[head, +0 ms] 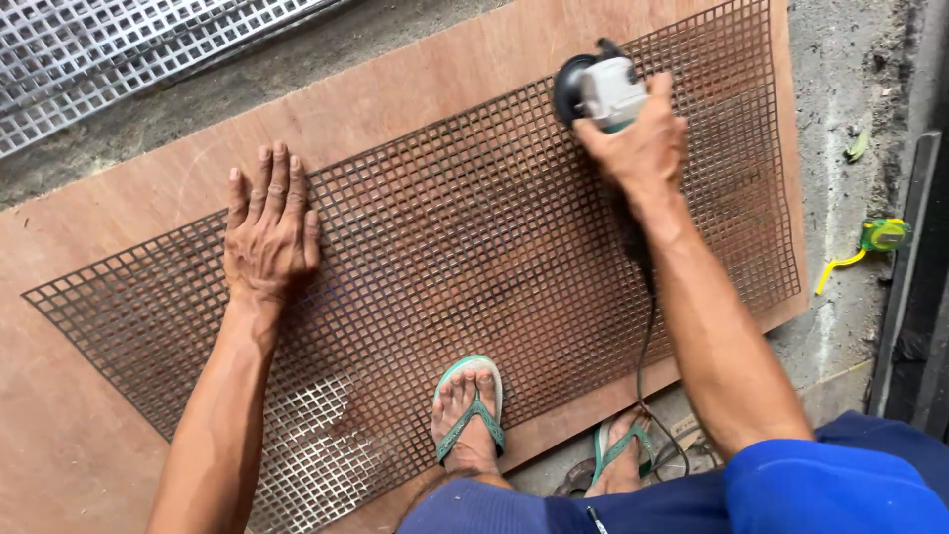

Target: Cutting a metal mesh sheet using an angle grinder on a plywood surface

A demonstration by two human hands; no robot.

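One view only, head camera looking straight down. Both hands are on a rusty square-hole metal grid sheet (445, 257) that lies flat on a plywood board (415, 89) and runs from lower left of frame to upper right.

Left hand (269, 229): released, palm down, fingers straight and close together, pressed flat on the grid sheet at left of centre. Holds nothing.

Right hand (641, 148): clenched round the body of an angle grinder (601, 87), upper centre-right of frame. Grinder head is grey with a black guard and sits on the upper part of the grid sheet. Whether the disc touches metal, can't tell. Black power cord (645, 346) runs from under the wrist down towards bottom of frame.

Left foot (469, 415), in a green flip-flop, stands on the lower edge of the grid sheet, bottom centre. Right foot (621, 457), same sandal, is off the board on the concrete floor (840, 89). Blue shorts (830, 485) fill lower right corner.

Patch of grid at lower left looks brighter, bare metal, against the rust elsewhere.

Second, shiny perforated sheet (109, 49) lies at upper left of frame, well apart from the board. Yellow-green tape measure (878, 237) lies on the concrete at right edge, tape partly out.
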